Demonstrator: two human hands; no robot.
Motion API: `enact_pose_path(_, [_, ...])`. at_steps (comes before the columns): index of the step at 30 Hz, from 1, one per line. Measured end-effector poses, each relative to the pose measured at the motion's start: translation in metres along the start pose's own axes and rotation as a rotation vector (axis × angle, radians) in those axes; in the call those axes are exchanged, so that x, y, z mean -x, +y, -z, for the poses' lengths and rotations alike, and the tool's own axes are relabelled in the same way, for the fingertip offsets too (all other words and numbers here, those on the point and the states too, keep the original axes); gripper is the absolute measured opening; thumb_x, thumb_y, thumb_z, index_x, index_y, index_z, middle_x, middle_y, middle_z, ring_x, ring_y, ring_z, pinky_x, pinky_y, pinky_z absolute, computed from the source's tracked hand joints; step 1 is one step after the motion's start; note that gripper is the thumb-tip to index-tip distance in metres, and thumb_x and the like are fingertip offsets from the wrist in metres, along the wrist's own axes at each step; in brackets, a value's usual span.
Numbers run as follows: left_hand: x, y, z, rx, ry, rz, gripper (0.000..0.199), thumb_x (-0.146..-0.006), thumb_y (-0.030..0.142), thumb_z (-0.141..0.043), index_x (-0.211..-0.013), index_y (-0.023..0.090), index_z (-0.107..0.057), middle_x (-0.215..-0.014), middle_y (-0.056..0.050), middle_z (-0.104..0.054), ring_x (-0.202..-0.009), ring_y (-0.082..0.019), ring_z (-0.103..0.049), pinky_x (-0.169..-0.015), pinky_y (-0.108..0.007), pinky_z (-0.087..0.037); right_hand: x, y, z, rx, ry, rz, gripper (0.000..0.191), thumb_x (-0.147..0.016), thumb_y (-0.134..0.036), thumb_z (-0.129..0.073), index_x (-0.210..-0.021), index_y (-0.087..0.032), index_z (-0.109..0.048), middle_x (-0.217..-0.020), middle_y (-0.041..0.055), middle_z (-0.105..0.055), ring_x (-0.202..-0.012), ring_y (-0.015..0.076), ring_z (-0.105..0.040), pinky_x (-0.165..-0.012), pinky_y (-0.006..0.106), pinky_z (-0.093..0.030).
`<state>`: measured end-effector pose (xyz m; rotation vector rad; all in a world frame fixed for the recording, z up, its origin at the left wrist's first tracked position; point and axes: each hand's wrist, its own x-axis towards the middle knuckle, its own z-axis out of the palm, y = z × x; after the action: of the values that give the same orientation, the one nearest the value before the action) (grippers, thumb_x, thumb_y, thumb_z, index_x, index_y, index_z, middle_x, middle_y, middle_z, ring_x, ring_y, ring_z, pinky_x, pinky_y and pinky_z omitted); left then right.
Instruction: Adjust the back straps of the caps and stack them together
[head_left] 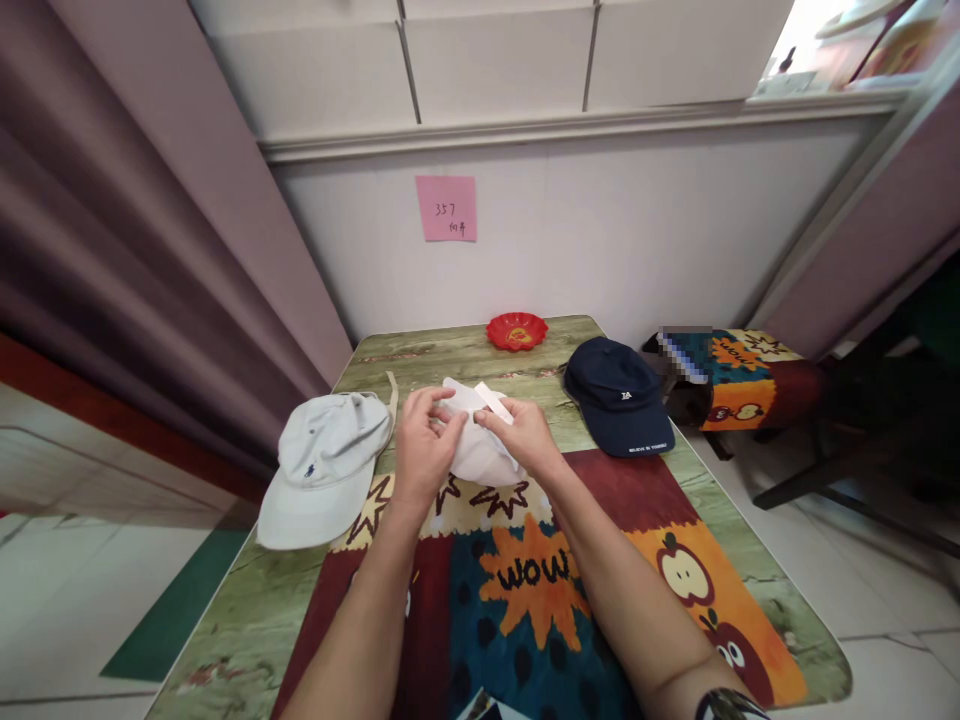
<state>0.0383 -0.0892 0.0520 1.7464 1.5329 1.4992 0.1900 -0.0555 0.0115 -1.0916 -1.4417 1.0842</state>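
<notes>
A white cap (486, 462) lies between my hands over the far part of the patterned cloth, largely covered by my fingers. My left hand (429, 440) pinches its left edge between thumb and fingers. My right hand (523, 432) grips a narrow white strap (493, 402) on its right side, the thumb reaching in toward the left thumb. To the left rests a light grey cap (326, 450) with a small dark logo, its strap end sticking up. On the right sits a navy cap (619, 395), brim toward me.
The green wood-pattern table (225, 620) carries a colourful cloth (517, 600) marked "WOW". A red scalloped dish (517, 330) stands at the back by the wall, below a pink note (448, 208). A cloth-covered bench (742, 385) is off to the right; a curtain (225, 180) hangs left.
</notes>
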Motion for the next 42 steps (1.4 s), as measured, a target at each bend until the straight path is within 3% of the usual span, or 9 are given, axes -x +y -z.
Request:
enact_pose_path(2, [0.009, 0.002, -0.006, 0.090, 0.079, 0.081, 0.017, -0.078, 0.031, -0.069, -0.088, 0.018, -0.064, -0.080, -0.002, -0.063, -0.063, -0.012, -0.057, -0.058, -0.023, -0.046, 0.001, -0.001, -0.003, -0.072, 0.019, -0.035, 0.034, -0.074, -0.048, -0.070, -0.079, -0.015, -0.074, -0.073, 0.0028, -0.068, -0.067, 0.0170, -0.058, -0.059, 0.024, -0.042])
enact_pose_path(4, [0.015, 0.002, -0.011, 0.215, 0.027, 0.187, 0.020, -0.078, 0.035, -0.071, -0.082, 0.018, -0.061, -0.068, 0.002, -0.060, -0.056, -0.011, -0.054, -0.055, -0.022, -0.045, 0.002, -0.003, -0.005, -0.167, 0.012, -0.060, 0.034, -0.071, -0.047, -0.072, -0.079, -0.014, -0.074, -0.072, 0.0031, -0.069, -0.065, 0.0163, -0.057, -0.058, 0.024, -0.042])
enact_pose_path(16, [0.015, -0.002, -0.014, 0.389, -0.035, 0.307, 0.023, -0.067, 0.029, -0.079, -0.081, 0.016, -0.064, -0.073, 0.000, -0.065, -0.063, -0.012, -0.059, -0.063, -0.023, -0.047, 0.008, -0.015, -0.005, -0.219, -0.036, -0.070, 0.031, -0.072, -0.046, -0.070, -0.075, -0.015, -0.070, -0.066, 0.0005, -0.064, -0.059, 0.0137, -0.054, -0.056, 0.024, -0.040])
enact_pose_path(21, [0.018, 0.002, -0.011, 0.239, 0.012, 0.190, 0.014, -0.075, 0.030, -0.073, -0.078, 0.017, -0.066, -0.077, -0.002, -0.065, -0.070, -0.014, -0.060, -0.069, -0.026, -0.048, 0.008, -0.011, -0.005, -0.067, -0.032, 0.017, 0.035, -0.080, -0.050, -0.064, -0.070, -0.016, -0.067, -0.066, 0.0007, -0.064, -0.061, 0.0140, -0.055, -0.059, 0.024, -0.041])
enact_pose_path(24, [0.017, 0.001, -0.009, 0.133, 0.095, 0.102, 0.011, -0.075, 0.027, -0.072, -0.077, 0.018, -0.068, -0.080, -0.002, -0.065, -0.075, -0.015, -0.060, -0.075, -0.026, -0.048, 0.006, -0.012, 0.000, -0.001, -0.002, 0.065, 0.039, -0.090, -0.052, -0.051, -0.081, -0.018, -0.067, -0.070, 0.0013, -0.067, -0.059, 0.0131, -0.055, -0.058, 0.023, -0.041])
enact_pose_path(27, [0.016, -0.002, -0.009, 0.335, 0.100, 0.250, 0.016, -0.072, 0.029, -0.075, -0.078, 0.017, -0.067, -0.073, -0.001, -0.066, -0.069, -0.014, -0.061, -0.069, -0.026, -0.049, 0.006, -0.018, 0.008, 0.078, 0.079, 0.097, 0.038, -0.097, -0.049, -0.040, -0.097, -0.020, -0.063, -0.072, 0.0012, -0.069, -0.058, 0.0135, -0.055, -0.057, 0.023, -0.041])
enact_pose_path(31, [0.014, -0.005, -0.010, 0.622, 0.112, 0.456, 0.027, -0.063, 0.032, -0.082, -0.077, 0.015, -0.066, -0.070, 0.001, -0.067, -0.066, -0.013, -0.065, -0.072, -0.028, -0.053, 0.009, -0.030, 0.018, 0.224, 0.118, 0.174, 0.029, -0.098, -0.041, -0.041, -0.092, -0.022, -0.062, -0.069, 0.0000, -0.068, -0.061, 0.0143, -0.058, -0.063, 0.024, -0.041])
enact_pose_path(36, [0.013, -0.004, -0.010, 0.733, 0.072, 0.533, 0.034, -0.057, 0.033, -0.088, -0.076, 0.014, -0.068, -0.071, 0.000, -0.068, -0.065, -0.012, -0.066, -0.071, -0.026, -0.055, 0.014, -0.039, 0.022, 0.362, -0.032, 0.264, 0.024, -0.090, -0.036, -0.055, -0.082, -0.023, -0.072, -0.078, 0.0015, -0.073, -0.072, 0.0172, -0.063, -0.067, 0.026, -0.040])
enact_pose_path(42, [0.013, -0.004, -0.009, 0.760, 0.034, 0.598, 0.035, -0.059, 0.031, -0.088, -0.081, 0.012, -0.068, -0.069, -0.002, -0.069, -0.059, -0.010, -0.064, -0.065, -0.024, -0.056, 0.016, -0.039, 0.023, 0.343, 0.002, 0.202, 0.018, -0.086, -0.032, -0.059, -0.091, -0.024, -0.074, -0.075, 0.0002, -0.072, -0.068, 0.0166, -0.061, -0.064, 0.025, -0.041])
